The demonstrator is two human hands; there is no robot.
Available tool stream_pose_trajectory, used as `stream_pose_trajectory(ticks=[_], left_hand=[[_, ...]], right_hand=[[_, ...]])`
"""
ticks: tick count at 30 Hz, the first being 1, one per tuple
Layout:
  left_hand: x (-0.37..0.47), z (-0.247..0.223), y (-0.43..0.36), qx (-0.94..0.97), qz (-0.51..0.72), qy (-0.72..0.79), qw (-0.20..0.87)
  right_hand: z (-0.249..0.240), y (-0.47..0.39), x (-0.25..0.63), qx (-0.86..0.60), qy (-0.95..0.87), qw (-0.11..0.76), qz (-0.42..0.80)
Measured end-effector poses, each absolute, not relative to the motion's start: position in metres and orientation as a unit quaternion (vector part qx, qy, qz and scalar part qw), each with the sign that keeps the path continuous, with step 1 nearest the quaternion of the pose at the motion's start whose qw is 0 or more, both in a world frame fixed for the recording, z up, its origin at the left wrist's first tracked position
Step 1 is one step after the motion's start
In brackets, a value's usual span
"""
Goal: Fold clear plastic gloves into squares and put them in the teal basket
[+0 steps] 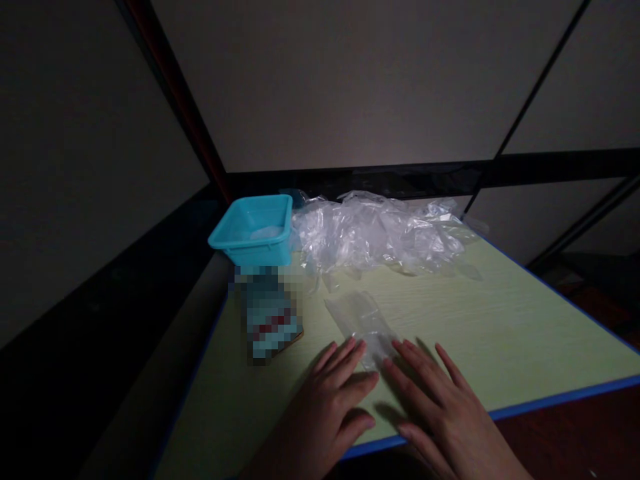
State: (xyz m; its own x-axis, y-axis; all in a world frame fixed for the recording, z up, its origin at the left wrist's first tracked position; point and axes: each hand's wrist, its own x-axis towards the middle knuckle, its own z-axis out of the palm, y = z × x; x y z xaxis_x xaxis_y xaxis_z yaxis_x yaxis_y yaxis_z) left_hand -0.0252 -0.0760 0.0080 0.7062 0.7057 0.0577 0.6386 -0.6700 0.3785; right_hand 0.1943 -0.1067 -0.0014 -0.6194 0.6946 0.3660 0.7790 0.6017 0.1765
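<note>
A clear plastic bag (361,315) lies flat on the pale green table, its near end between my two hands. My left hand (333,407) rests at its lower left corner, fingers stretched forward and apart from the thumb. On the other side, my right hand (440,403) has its fingers spread, with the fingertips at the bag's right edge. Neither hand grips anything. Whether the fingertips press on the bag or only hover by it is hard to make out.
A heap of crumpled clear plastic bags (375,230) spreads along the back of the table (500,333). At the back left stands a turquoise plastic basket (257,253) with something whitish inside. A blurred-out flat object (273,317) lies in front of it. Walls close off the back and left.
</note>
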Motion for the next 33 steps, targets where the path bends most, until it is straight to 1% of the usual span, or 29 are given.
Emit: stream_pose_trajectory(ticks=[4,8,15,28,33], left_hand=[[-0.027,0.005,-0.076,0.91,0.101,0.365,0.169],[-0.027,0.004,-0.076,0.909,0.097,0.367,0.173],[-0.025,0.007,-0.077,0.901,0.099,0.378,0.186],[-0.029,-0.006,-0.081,0.866,0.163,0.413,0.232],[-0.031,-0.004,-0.081,0.871,0.164,0.405,0.224]], right_hand=[[0.0,-0.108,0.186,-0.397,-0.889,0.104,-0.202],[-0.003,-0.107,0.186,-0.393,-0.89,0.093,-0.212],[-0.005,-0.105,0.186,-0.391,-0.887,0.111,-0.218],[-0.008,-0.106,0.185,-0.392,-0.892,0.119,-0.193],[-0.01,-0.105,0.185,-0.391,-0.888,0.131,-0.202]])
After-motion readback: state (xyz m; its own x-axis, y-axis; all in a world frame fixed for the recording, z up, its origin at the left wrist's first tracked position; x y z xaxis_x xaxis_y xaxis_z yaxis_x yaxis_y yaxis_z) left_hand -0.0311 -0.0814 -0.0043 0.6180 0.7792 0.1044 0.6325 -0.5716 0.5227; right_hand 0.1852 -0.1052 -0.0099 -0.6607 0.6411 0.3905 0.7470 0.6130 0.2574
